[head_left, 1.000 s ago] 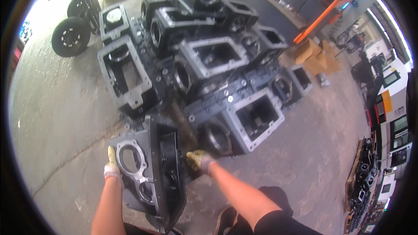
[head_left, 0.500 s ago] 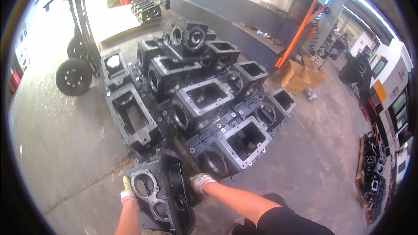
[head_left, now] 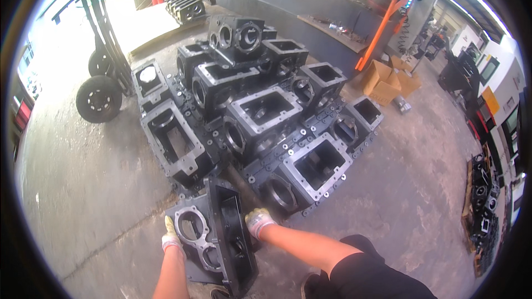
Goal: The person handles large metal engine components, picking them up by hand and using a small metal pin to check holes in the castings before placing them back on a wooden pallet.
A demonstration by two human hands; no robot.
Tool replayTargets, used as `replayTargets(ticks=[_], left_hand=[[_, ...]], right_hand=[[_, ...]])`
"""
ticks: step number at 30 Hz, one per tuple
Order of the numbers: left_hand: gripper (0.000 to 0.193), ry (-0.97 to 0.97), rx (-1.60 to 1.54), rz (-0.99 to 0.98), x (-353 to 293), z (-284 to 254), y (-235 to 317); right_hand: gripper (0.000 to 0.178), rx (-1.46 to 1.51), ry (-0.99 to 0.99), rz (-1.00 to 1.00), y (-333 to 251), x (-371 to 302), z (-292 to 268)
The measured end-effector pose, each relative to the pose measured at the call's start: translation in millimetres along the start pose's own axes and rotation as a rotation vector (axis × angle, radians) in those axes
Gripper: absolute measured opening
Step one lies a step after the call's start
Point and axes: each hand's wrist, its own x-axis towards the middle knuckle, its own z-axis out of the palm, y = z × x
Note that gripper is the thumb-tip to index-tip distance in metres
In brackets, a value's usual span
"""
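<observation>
A dark cast-metal gearbox housing [head_left: 213, 220] stands tilted at the near end of the pile, with bare-metal rings round its two round openings on the left face. My left hand [head_left: 172, 235], in a pale work glove, grips the housing's left edge. At its right edge, my right hand [head_left: 258, 222], gloved too, is closed with the fingers curled; part of its grip is hidden. Just beyond stand more castings: a long open frame [head_left: 191, 163] at the left and a box-shaped housing [head_left: 293, 169] with a rectangular opening at the right.
Several more housings [head_left: 249, 105] are stacked beyond on flat bolted castings. A wheeled hand truck [head_left: 100, 98] stands at the far left. To the right are an orange lifting frame [head_left: 382, 25], an opened cardboard box [head_left: 381, 82] and a pallet of parts [head_left: 479, 205].
The view has shifted slightly, so the whole scene sits a little higher and further right. Both hands stay on the housing, with little visible movement against the pile.
</observation>
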Motion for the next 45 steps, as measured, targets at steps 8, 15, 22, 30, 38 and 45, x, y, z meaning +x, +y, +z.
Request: replayTargets(ticks=[8,15,22,30,38,45], left_hand=[[0.109,-0.035,-0.032,-0.022,3.3,-2.2,0.0],[0.108,-0.001,0.022,-0.061,-28.1,-5.1,16.1],[0.106,0.064,0.057,-0.037,-12.8,-6.6,8.8],[0.111,0.107,0.102,0.001,-15.6,-0.8,10.9],[0.109,0.026,0.032,-0.016,-1.9,-7.7,4.0],[0.111,0.034,0.085,-0.030,-8.2,-12.2,7.8]], right_hand=[[0.022,-0.096,0.055,-0.021,-16.7,7.3,-9.2],[0.022,0.111,0.031,0.092,-18.5,7.2,-5.9],[0.025,-0.061,-0.130,-0.045,-25.3,15.2,-13.8],[0.023,-0.031,-0.027,0.000,-13.2,16.2,-5.5],[0.023,0.133,0.021,0.034,-14.2,8.1,-14.5],[0.028,0.150,0.105,0.186,17.4,9.3,26.7]])
